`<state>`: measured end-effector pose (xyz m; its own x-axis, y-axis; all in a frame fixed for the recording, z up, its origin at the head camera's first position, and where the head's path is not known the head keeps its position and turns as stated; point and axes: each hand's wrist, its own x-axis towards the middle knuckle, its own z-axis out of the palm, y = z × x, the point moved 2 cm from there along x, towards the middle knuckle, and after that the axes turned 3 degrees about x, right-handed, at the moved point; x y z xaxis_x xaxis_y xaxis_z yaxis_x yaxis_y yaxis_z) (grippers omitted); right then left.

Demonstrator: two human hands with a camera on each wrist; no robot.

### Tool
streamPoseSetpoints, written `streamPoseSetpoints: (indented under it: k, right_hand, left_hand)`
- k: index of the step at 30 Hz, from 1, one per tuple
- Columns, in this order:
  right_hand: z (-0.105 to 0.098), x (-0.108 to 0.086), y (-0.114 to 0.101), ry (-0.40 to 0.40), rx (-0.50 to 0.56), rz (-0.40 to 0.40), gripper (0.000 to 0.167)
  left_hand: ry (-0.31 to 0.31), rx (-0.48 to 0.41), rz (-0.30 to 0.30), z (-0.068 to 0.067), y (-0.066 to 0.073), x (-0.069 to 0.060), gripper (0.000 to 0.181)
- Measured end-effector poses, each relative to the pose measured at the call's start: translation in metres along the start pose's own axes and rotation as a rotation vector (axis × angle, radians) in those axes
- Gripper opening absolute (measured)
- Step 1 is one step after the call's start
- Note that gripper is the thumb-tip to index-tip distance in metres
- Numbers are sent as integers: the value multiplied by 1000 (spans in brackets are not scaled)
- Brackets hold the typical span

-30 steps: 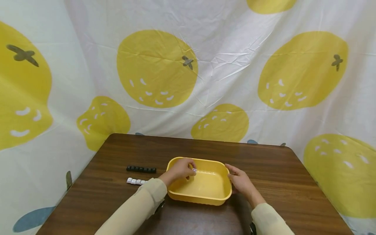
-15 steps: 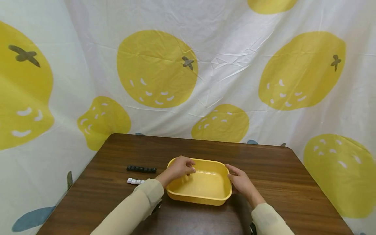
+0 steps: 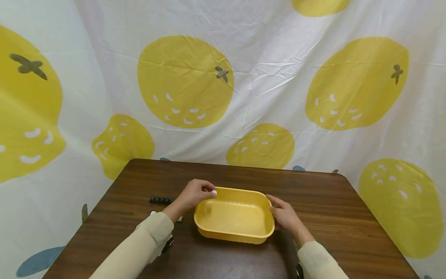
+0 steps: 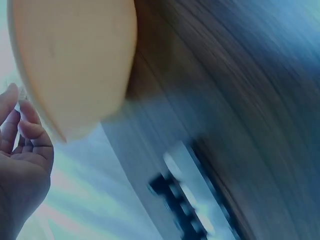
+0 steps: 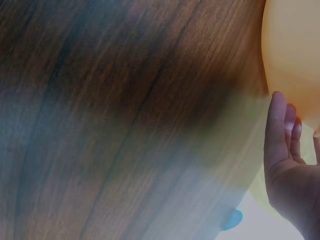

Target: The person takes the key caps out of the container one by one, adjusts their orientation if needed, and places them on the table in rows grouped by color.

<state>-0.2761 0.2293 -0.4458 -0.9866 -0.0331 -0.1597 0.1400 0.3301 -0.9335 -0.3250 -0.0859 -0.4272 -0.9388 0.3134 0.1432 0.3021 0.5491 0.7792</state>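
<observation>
My left hand (image 3: 192, 195) pinches a small white keycap (image 3: 214, 192) between thumb and fingertips, just above the left rim of a yellow plastic tub (image 3: 235, 235). In the left wrist view, the fingers (image 4: 31, 130) stand beside the tub's wall, and the keycap is hard to make out. With my right hand (image 3: 287, 217) I hold the tub's right side, the thumb at the rim. The right wrist view shows those fingers (image 5: 276, 127) against the outer wall. No keycap is visible inside the tub.
On the brown wooden table (image 3: 334, 209), a row of black keycaps (image 3: 160, 200) lies left of the tub. A row of white keycaps (image 3: 152, 212) lies nearer, mostly behind my left forearm. A lemon-print cloth (image 3: 265, 97) hangs behind the table.
My left hand has risen from inside the tub and moved left to above its rim, still pinching the keycap. The tub has shifted slightly left at its left end. My right hand stays in place.
</observation>
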Motion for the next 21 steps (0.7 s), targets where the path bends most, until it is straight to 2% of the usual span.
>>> streamPoseSetpoints:
  k: [3,11,21]
  right_hand:
    - [0,0,0,4,1,4,48]
    - [0,-1,-1,-1,-1,7,48]
    - [0,-3,-5,4,13,17,48]
  left_hand:
    - [14,-4,-27,-14,-8,-7,17]
    - [19,23,-50,-49,-36,-29,29]
    - [75,164,-82,-98,-79,-65,31]
